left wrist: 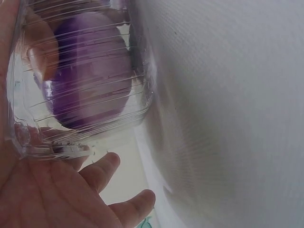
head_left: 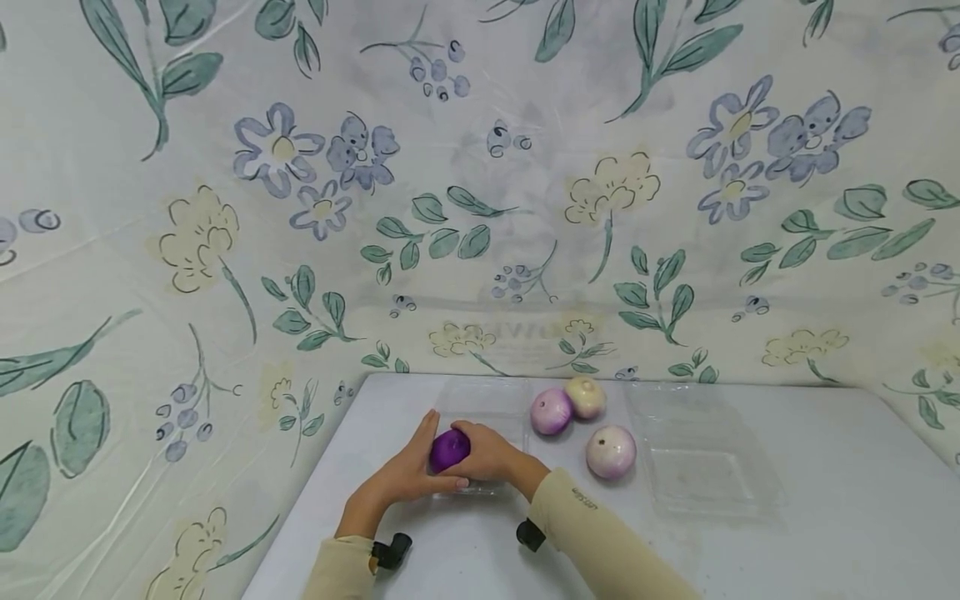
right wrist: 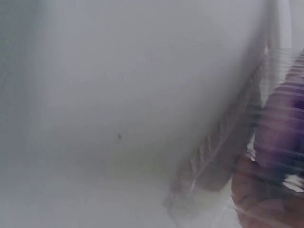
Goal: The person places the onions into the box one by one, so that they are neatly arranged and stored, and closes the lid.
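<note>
A purple onion (head_left: pixel 450 450) sits low inside a clear plastic container (head_left: pixel 491 398) on the left of the table. My right hand (head_left: pixel 491 454) reaches over the container and grips the onion, thumb and fingers on either side. My left hand (head_left: pixel 405 468) holds the container's near left corner, its thumb stretched along the near side. In the left wrist view the ribbed container wall (left wrist: pixel 109 116) lies against the left palm, and two fingers (left wrist: pixel 135 209) extend past it. Through the plastic, a fingertip touches the onion (left wrist: pixel 95 71). The right wrist view is blurred.
A purple onion (head_left: pixel 551 412), a pale yellowish onion (head_left: pixel 585 397) and a pinkish-white onion (head_left: pixel 611 452) stand right of the hands. Farther right lies another clear plastic container (head_left: pixel 705 475). Flower-patterned cloth (head_left: pixel 525 208) rises behind the white table (head_left: pixel 825 550).
</note>
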`<state>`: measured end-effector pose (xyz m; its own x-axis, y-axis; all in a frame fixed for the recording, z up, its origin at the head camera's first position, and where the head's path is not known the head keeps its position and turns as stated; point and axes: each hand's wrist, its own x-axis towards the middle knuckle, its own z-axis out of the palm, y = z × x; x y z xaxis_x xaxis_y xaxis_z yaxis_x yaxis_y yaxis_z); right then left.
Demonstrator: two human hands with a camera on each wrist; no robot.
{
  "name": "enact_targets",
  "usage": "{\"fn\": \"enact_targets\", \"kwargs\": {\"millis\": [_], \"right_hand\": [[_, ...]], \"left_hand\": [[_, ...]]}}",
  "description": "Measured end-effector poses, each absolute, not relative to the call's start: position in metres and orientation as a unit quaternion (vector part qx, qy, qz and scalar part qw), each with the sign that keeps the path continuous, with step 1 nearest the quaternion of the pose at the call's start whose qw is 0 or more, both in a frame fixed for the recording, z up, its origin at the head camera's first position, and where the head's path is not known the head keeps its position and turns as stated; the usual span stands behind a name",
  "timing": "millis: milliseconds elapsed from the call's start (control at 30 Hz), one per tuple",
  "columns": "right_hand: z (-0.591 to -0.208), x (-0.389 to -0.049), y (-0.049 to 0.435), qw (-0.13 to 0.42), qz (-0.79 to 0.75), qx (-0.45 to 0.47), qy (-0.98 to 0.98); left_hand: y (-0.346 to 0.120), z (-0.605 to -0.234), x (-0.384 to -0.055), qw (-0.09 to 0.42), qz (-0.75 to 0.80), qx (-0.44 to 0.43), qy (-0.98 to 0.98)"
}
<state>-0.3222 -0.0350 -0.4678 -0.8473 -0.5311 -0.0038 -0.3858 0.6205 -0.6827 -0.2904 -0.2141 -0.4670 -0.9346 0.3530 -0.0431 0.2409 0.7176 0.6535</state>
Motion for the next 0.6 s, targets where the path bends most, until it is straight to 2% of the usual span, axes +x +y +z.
{"fn": "enact_targets", "kwargs": {"millis": [600], "right_hand": [[-0.454, -0.325, -0.019, 0.104, -0.331, -0.256, 0.902]], "left_hand": [[-0.214, -0.467, -0.288, 0.083, 0.339, 0.146, 0.926]]}}
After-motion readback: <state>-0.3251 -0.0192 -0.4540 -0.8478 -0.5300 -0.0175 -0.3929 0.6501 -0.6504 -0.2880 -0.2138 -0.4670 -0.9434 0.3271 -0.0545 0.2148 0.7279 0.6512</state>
